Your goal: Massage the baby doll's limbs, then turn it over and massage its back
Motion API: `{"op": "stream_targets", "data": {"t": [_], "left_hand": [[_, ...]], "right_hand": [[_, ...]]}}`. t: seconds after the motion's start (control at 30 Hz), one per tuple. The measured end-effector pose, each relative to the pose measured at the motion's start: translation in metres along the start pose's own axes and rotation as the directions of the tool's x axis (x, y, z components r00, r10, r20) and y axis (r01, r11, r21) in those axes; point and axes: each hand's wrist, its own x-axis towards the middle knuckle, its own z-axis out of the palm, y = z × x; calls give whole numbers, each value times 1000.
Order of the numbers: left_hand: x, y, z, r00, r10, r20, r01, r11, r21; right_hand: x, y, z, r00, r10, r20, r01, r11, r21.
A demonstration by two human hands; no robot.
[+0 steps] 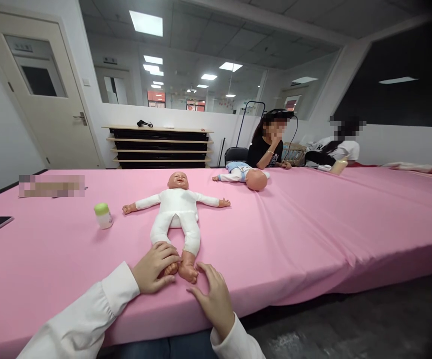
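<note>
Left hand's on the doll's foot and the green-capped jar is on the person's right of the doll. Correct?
Not quite: the head view shows the green-capped jar on the person's left of the baby doll, not the right. The left hand is on the doll's foot, as you said.

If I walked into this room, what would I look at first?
You'd probably see the baby doll in a white suit, lying on its back on the long pink table, with a left hand on its foot. Farther along lies a second doll in blue and white. Behind it, at the far side of the table, sits a person wearing a headset.
</note>
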Motion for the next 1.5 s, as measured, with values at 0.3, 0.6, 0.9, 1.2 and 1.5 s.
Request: {"op": "stream_targets", "data": {"t": [0.3, 0.6, 0.9, 1.2, 1.5], "left_hand": [[-6, -6, 3, 996, -71, -59, 70, 997, -28], [38, 22, -1, 997, -15, -77, 6, 993, -119], [94, 18, -6, 993, 115, -6, -114, 979, -169], [112, 16, 5, 983, -113, -142, 23, 853, -521], [104, 24, 34, 936, -339, -89, 189, 702, -687]], "right_hand": [[-1, 3, 8, 985, -34, -171, 55, 991, 121], [18, 3, 1, 909, 85, -407, 109, 896, 429], [46, 2, 5, 814, 145, -562, 195, 843, 501], [48, 26, 21, 891, 2, -453, 195, 901, 387], [53, 33, 31, 889, -159, -429, 312, 897, 314]]}}
